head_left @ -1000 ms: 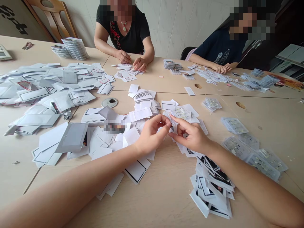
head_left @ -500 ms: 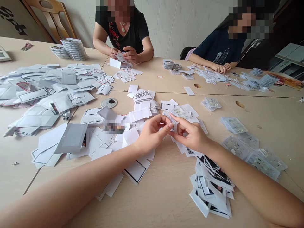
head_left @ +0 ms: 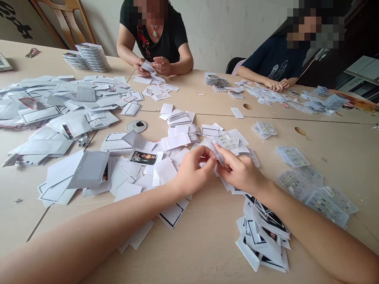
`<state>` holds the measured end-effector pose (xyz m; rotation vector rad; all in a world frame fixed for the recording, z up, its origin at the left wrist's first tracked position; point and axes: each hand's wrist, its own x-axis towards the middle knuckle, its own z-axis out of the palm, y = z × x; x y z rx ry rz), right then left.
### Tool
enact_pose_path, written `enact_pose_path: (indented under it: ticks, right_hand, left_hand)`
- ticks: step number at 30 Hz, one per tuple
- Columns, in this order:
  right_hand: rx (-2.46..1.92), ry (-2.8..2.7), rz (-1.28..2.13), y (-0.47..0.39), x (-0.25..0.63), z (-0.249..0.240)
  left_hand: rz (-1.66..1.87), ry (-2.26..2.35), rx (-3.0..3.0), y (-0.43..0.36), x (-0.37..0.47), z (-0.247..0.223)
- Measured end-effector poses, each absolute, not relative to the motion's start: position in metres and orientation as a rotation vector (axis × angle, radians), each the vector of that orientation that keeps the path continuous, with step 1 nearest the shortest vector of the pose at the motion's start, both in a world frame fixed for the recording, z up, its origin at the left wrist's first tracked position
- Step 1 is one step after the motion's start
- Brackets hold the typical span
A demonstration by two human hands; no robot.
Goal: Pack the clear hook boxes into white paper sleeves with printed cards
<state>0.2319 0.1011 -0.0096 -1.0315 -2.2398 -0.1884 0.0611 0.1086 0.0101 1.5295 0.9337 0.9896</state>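
Observation:
Between my fingertips is a small white paper packet (head_left: 218, 153), turned nearly edge-on to the camera. My left hand (head_left: 196, 167) pinches its left side, fingers curled behind it. Thumb and fingers of my right hand (head_left: 240, 169) grip the right side. What the packet holds, if anything, I cannot make out. Just beyond my hands, a clear flat case (head_left: 226, 140) with small yellowish pieces lies on loose white slips. A black printed card (head_left: 145, 157) rests among papers left of my left hand. Below my right forearm is a heap of black-and-white packets (head_left: 263, 236).
A large pile of white packets (head_left: 85, 94) covers the table's left side. More clear cases (head_left: 327, 207) lie at right, and stacked cases (head_left: 93, 57) stand at the back left. Two people sit opposite; one person's hands (head_left: 161, 66) hold paper, another's hands (head_left: 276, 84) rest by scattered slips.
My right hand has shifted slightly right and down along the packet, which now shows more of its edge. The person opposite has lifted and tilted a paper.

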Motion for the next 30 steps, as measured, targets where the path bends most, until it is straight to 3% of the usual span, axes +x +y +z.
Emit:
enact_pose_path:
  ticks: [19,30]
  right_hand:
    - [-1.268,-1.771,0.935,0.092,0.22,0.01]
    - [-1.262,-1.616,1.188,0.095,0.226,0.013]
  left_hand:
    - [0.918,0.928,1.367,0.108,0.061,0.014]
    - [0.936,0.894,1.411,0.115,0.06,0.011]
